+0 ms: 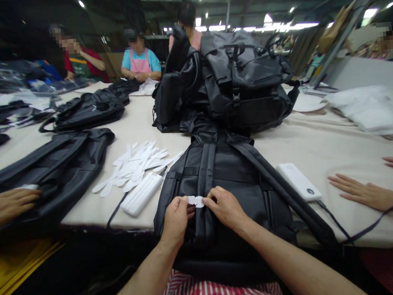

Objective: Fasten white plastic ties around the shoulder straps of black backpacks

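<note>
One white tag (195, 202) half-hidden between left hand (176, 220) and right hand (225, 207)

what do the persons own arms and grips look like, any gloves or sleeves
The left forearm and right forearm are bare, with no sleeve on them and no watch or band showing. The left grip and right grip are ungloved hands, with no rings visible. Below them is a red-and-white striped garment.
</note>
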A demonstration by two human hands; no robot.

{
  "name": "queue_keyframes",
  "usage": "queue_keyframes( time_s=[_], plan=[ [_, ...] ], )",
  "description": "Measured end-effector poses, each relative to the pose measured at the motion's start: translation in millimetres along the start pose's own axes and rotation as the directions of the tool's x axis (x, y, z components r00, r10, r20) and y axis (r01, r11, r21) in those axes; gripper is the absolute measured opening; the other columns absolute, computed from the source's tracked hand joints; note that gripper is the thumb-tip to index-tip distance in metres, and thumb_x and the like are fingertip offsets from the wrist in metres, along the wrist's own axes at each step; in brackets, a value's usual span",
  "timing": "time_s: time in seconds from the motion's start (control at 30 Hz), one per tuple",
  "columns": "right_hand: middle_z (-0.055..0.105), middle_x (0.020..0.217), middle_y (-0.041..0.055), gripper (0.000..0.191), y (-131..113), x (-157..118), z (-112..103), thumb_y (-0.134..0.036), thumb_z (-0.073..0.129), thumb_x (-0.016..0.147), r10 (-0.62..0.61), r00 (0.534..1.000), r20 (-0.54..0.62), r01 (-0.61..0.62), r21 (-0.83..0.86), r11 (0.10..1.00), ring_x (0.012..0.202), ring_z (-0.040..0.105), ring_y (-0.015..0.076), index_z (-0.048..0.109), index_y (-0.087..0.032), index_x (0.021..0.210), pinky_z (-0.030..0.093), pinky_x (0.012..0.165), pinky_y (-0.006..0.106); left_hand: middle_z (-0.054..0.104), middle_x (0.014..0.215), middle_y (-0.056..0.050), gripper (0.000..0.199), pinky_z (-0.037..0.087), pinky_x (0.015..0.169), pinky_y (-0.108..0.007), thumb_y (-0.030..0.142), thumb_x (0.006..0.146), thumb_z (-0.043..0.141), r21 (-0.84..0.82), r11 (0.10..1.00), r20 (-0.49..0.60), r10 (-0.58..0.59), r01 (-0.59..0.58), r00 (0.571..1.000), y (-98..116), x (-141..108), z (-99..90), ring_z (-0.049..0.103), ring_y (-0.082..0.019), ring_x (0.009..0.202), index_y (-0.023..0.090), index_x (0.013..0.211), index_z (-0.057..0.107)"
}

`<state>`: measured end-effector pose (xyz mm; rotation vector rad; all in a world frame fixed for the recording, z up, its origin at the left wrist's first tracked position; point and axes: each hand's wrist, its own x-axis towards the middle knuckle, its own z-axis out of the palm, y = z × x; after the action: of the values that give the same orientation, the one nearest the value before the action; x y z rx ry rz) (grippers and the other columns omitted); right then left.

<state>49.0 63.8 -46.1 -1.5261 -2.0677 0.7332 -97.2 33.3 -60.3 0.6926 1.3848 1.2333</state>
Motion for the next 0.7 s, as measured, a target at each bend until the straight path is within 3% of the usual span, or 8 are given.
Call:
queue_keyframes(
  time_s=[0.1,0.17,0.27,0.33,0.4,0.53,0.6,0.7],
  plan=[
    [0.059,0.079,0.0015,0.023,9.1,2.2,3.3,-0.041,0.06,0.073,0.167,0.985,-0.036,-0.162,0.106,0.981,0.074,0.055,0.0151,0.054,-0.02,0.077,0.037,0.068,0.026,0.065,0.073,-0.001,0.027,0.048,0.066,-0.027,0.041,0.073,0.056,-0.049,0.999,-0.011,-0.009,0.008,1.0,-1.3,0.5,0.1,0.063,-0.015,0.068,0.015,0.078,0.055],
    [0.06,0.077,0.0009,0.035,13.3,4.0,7.0,-0.041,0.062,0.07,0.263,0.965,-0.005,-0.255,0.227,0.94,0.073,0.056,0.0154,0.053,-0.019,0.094,0.039,0.067,0.026,0.065,0.073,-0.001,0.028,0.048,0.066,-0.027,0.042,0.071,0.058,-0.064,0.998,-0.022,0.001,-0.002,1.0,-4.0,0.4,-0.1,0.063,-0.015,0.068,0.015,0.077,0.055],
    [0.057,0.067,-0.0037,0.062,12.4,6.2,11.3,-0.035,0.065,0.066,0.339,0.938,0.071,-0.334,0.451,0.828,0.061,0.054,0.0133,0.039,-0.017,0.119,0.04,0.059,0.025,0.065,0.071,-0.001,0.029,0.047,0.064,-0.026,0.042,0.068,0.062,-0.091,0.996,-0.033,0.012,-0.015,0.999,-6.1,-0.4,0.0,0.062,-0.015,0.066,0.015,0.075,0.056],
    [0.052,0.059,-0.0073,0.071,5.9,6.1,11.2,-0.03,0.066,0.064,0.353,0.925,0.139,-0.361,0.61,0.705,0.052,0.05,0.0114,0.033,-0.017,0.125,0.038,0.051,0.023,0.064,0.07,-0.001,0.028,0.046,0.064,-0.025,0.041,0.067,0.064,-0.139,0.99,-0.025,0.009,-0.012,1.0,-4.9,-1.8,1.4,0.062,-0.013,0.064,0.015,0.074,0.055],
    [0.052,0.059,-0.0078,0.07,-3.2,4.4,9.2,-0.025,0.065,0.064,0.318,0.933,0.17,-0.327,0.769,0.549,0.05,0.048,0.01,0.032,-0.018,0.126,0.036,0.048,0.021,0.063,0.066,0.001,0.026,0.045,0.061,-0.022,0.038,0.066,0.065,-0.227,0.974,-0.014,-0.006,0.003,1.0,-2.6,-4.0,4.5,0.06,-0.011,0.061,0.015,0.072,0.054],
    [0.061,0.074,-0.0037,0.068,-11.5,-0.8,7.9,-0.019,0.065,0.063,0.219,0.974,0.06,-0.128,0.943,0.308,0.06,0.055,0.0104,0.034,-0.021,0.124,0.041,0.057,0.022,0.059,0.059,0.004,0.024,0.042,0.056,-0.02,0.035,0.066,0.065,-0.354,0.935,-0.01,-0.026,0.02,1.0,-2.8,-6.6,11.1,0.056,-0.009,0.054,0.015,0.07,0.053],
    [0.061,0.074,-0.0034,0.068,-5.5,-2.0,11.6,-0.02,0.064,0.064,0.217,0.974,0.061,-0.126,0.947,0.295,0.061,0.055,0.0102,0.034,-0.02,0.124,0.041,0.057,0.021,0.06,0.061,0.003,0.024,0.044,0.058,-0.021,0.036,0.067,0.064,-0.328,0.944,-0.027,-0.023,0.013,0.999,-7.0,-5.4,11.2,0.057,-0.009,0.056,0.015,0.07,0.053],
    [0.058,0.069,-0.0042,0.068,9.2,-0.8,17.2,-0.024,0.063,0.066,0.256,0.956,0.144,-0.248,0.865,0.437,0.054,0.052,0.0099,0.032,-0.018,0.127,0.039,0.051,0.021,0.064,0.068,0.0,0.025,0.046,0.063,-0.024,0.039,0.07,0.062,-0.213,0.977,-0.031,-0.007,0.0,1.0,-13.5,-2.4,6.8,0.061,-0.012,0.064,0.015,0.073,0.054]
  ],
)
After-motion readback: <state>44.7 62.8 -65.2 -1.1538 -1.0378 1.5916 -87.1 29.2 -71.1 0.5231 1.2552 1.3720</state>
